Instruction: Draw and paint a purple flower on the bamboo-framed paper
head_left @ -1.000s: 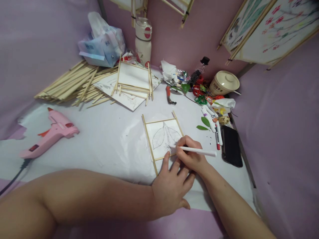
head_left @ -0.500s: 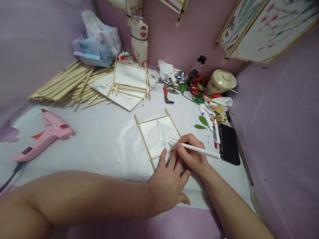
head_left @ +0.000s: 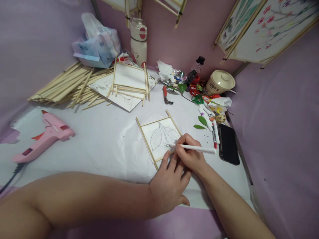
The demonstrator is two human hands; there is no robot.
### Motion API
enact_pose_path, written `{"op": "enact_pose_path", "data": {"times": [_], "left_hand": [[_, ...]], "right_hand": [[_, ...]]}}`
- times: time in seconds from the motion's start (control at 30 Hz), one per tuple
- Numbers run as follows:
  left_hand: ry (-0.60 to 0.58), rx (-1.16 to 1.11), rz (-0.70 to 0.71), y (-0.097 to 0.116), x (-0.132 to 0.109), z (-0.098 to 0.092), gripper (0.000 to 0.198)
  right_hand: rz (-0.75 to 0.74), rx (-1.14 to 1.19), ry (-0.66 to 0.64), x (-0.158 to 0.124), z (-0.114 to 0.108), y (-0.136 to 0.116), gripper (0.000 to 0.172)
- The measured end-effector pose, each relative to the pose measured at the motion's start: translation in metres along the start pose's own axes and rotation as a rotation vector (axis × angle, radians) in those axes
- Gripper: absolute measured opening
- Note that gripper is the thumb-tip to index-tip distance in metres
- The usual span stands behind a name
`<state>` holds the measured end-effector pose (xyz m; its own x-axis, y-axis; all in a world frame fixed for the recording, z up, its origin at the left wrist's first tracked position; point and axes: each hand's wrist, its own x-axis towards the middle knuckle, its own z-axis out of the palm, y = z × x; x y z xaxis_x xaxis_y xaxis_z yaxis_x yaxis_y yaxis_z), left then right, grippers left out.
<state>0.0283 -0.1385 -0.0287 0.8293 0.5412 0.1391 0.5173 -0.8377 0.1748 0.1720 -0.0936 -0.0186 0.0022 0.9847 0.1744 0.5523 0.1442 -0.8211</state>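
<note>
A small bamboo-framed paper panel (head_left: 159,137) lies on the white table sheet, with a leaf and a little flower drawn on it in black line. My right hand (head_left: 190,153) is closed on a white pen (head_left: 196,148), its tip resting on the paper near the flower. My left hand (head_left: 170,184) lies flat with fingers spread, pressing the panel's near corner and touching the right hand's fingers.
A pink glue gun (head_left: 43,136) lies at the left. Bamboo sticks (head_left: 67,86) and framed panels (head_left: 129,79) are piled at the back. Markers (head_left: 210,121), green leaves, a black phone (head_left: 228,144), a lidded cup (head_left: 220,83) and a bottle (head_left: 138,41) stand at right and back.
The view shifted slightly. My right hand moved the pen tip a little along the flower drawing. My left hand stayed on the panel's corner.
</note>
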Motion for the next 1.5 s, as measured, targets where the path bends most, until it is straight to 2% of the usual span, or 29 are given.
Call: {"op": "enact_pose_path", "data": {"times": [0.7,1.5], "left_hand": [[0.022,0.009,0.004,0.0000,-0.0003,0.0010,0.091],[-0.028,0.003,0.000,0.0004,-0.0002,0.0007,0.088]], "right_hand": [[-0.013,-0.028,-0.020,0.0009,0.0030,-0.0031,0.014],[-0.045,-0.146,0.053,0.0004,0.0024,0.0013,0.015]]}}
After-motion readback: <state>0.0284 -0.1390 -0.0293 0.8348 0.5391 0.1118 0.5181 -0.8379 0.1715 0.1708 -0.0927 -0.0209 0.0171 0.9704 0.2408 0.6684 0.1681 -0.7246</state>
